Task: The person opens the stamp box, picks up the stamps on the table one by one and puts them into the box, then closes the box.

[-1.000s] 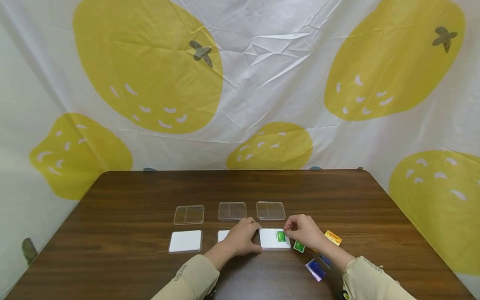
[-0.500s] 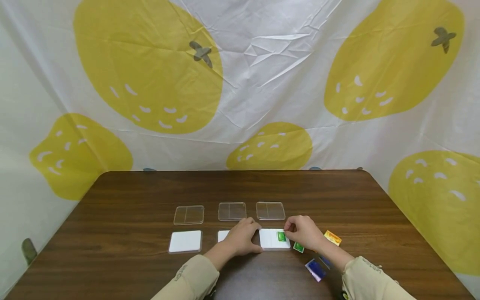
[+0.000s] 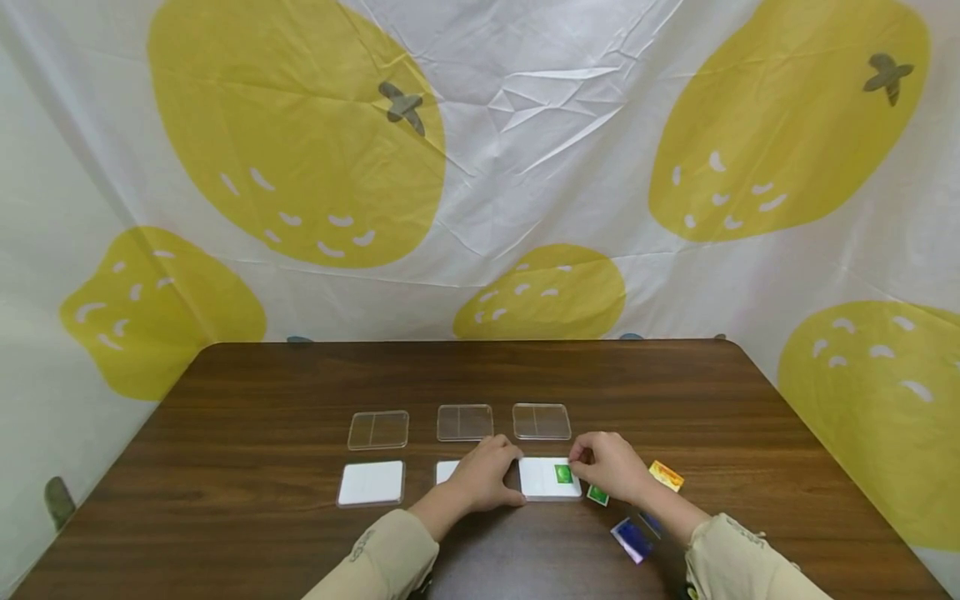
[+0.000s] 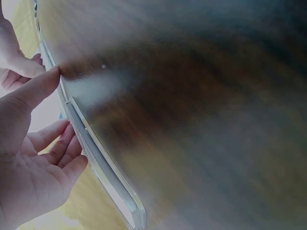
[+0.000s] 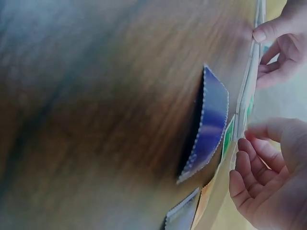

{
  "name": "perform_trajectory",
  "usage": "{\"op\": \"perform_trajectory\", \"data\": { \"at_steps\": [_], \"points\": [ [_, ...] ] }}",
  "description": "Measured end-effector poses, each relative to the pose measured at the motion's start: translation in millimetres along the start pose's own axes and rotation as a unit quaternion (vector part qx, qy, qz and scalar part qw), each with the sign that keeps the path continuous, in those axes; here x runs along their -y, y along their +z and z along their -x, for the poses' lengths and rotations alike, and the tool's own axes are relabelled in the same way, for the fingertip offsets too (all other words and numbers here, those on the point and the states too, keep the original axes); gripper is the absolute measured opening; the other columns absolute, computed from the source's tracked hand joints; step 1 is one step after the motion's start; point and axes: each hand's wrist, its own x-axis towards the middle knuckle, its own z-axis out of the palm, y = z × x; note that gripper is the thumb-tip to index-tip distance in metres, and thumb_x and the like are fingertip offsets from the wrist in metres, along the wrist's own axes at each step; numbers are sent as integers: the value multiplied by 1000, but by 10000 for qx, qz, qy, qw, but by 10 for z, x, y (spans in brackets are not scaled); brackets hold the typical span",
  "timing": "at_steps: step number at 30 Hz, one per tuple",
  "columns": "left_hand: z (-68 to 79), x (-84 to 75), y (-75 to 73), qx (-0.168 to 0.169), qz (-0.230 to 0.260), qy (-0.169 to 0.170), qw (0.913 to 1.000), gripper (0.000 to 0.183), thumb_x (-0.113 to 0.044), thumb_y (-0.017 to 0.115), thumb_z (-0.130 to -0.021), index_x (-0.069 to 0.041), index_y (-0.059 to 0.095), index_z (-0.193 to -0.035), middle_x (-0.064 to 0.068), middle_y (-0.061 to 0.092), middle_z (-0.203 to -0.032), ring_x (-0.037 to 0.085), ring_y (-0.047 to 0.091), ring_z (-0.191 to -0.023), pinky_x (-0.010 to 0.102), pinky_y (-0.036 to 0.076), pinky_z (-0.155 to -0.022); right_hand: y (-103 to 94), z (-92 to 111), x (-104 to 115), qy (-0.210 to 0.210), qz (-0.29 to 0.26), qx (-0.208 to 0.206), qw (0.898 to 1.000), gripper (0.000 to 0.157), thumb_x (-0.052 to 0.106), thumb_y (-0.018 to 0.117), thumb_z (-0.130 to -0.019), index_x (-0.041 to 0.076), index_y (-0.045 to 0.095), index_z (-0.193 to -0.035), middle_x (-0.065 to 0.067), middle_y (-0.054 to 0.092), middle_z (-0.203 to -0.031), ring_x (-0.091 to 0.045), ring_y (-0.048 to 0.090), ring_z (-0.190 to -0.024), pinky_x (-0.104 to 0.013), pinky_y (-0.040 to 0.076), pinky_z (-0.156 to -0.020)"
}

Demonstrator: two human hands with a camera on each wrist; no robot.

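On the brown table lies a shallow clear case with a white insert (image 3: 536, 477), and a green stamp (image 3: 563, 474) is on its right part. My left hand (image 3: 486, 477) holds the case by its left end, thumb at the near corner and fingers at the far one. With thumb and index finger my right hand (image 3: 609, 463) pinches the green stamp at its right edge. A second green stamp (image 3: 597, 494) lies under that hand. Close to the right wrist are a blue-violet stamp (image 5: 211, 124), seen large in the right wrist view, and an orange stamp (image 3: 666, 476).
A row of three clear lids (image 3: 465, 423) lies behind the cases. Another white-filled case (image 3: 371, 483) sits at the left; a middle one (image 3: 446, 471) is mostly covered by my left hand. Another dark blue stamp (image 3: 651, 524) shows partly beneath my right forearm. A lemon-print cloth (image 3: 540, 292) hangs behind the table.
The green stamp on the white insert has shifted very slightly, and its pale border shows less. Both hands have stayed almost in place.
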Motion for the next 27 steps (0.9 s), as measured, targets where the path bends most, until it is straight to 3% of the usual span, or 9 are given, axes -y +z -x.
{"op": "perform_trajectory", "data": {
  "at_steps": [7, 17, 27],
  "points": [
    [6, -1, 1, 7, 2, -3, 10000, 51, -33, 79, -66, -5, 62, -105, 2, 56, -97, 17, 50, -92, 25, 43, -79, -90, 36, -33, -57, -190, -300, 9994, 7, 5, 64, -77, 10, 65, -72, 8, 56, -64, -2, 45, -57, -20, 40, -53],
    [8, -7, 16, -57, -18, 18, 10000, 51, -32, 79, -65, -5, 62, -105, 2, 56, -97, 17, 50, -91, 25, 44, -79, -252, 292, -120, 111, -419, -64, 9990, 7, 7, 68, -75, 1, 66, -79, 3, 60, -68, -1, 49, -58, -20, 42, -52],
    [6, -4, 6, -8, 8, 4, 10000, 51, -33, 79, -66, -5, 62, -106, 2, 56, -97, 16, 50, -91, 25, 43, -79, -168, 446, -164, -123, 34, -178, 9998, 17, 14, 76, -67, 7, 69, -81, 4, 60, -75, -4, 48, -63, -19, 40, -55]
  ]
}}
